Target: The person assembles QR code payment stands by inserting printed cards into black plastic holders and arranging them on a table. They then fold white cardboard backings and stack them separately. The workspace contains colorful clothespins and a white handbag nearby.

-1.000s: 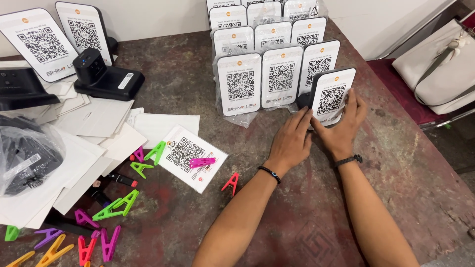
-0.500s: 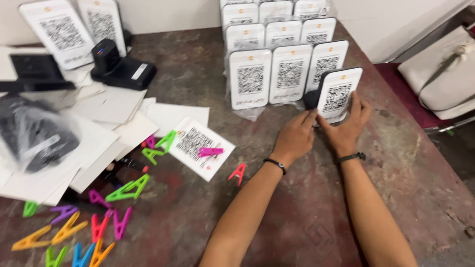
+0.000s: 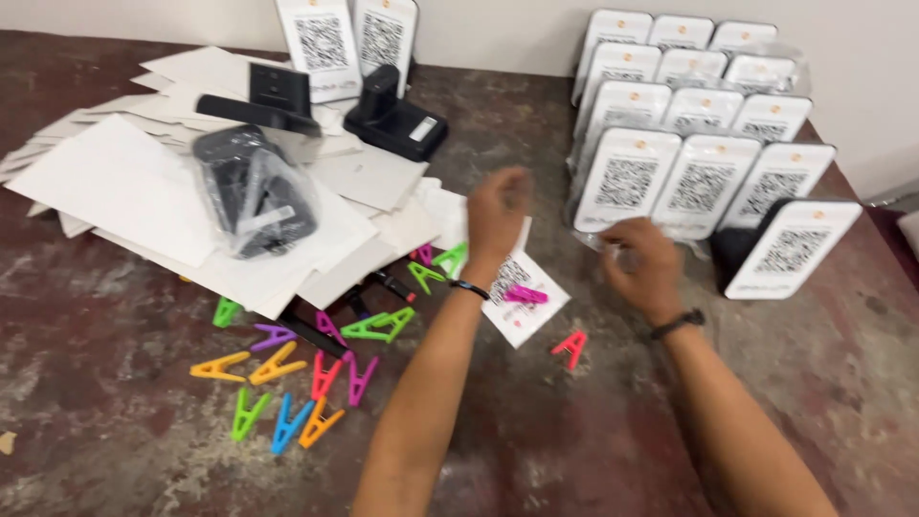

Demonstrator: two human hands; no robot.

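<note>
My left hand (image 3: 498,213) hovers blurred above a white code card (image 3: 522,304) lying flat on the brown table (image 3: 124,383), fingers loosely curled and holding nothing. A pink clip (image 3: 525,295) is pinned on that card. My right hand (image 3: 643,266) hangs empty in front of the rows of standing white code plaques (image 3: 691,144), apart from them. The nearest plaque (image 3: 793,247) stands on a black base at the front right of the rows. A red clip (image 3: 571,347) lies between my forearms.
Several coloured clips (image 3: 287,378) are scattered left of my arms. A pile of white sheets (image 3: 124,182) carries a black device in a clear bag (image 3: 254,191). Black stands (image 3: 394,120) and two leaning plaques (image 3: 349,38) sit at the back.
Both hands have let go of the front right plaque and drawn back leftward. The left hand now reaches over the flat card. The view has swung left.
</note>
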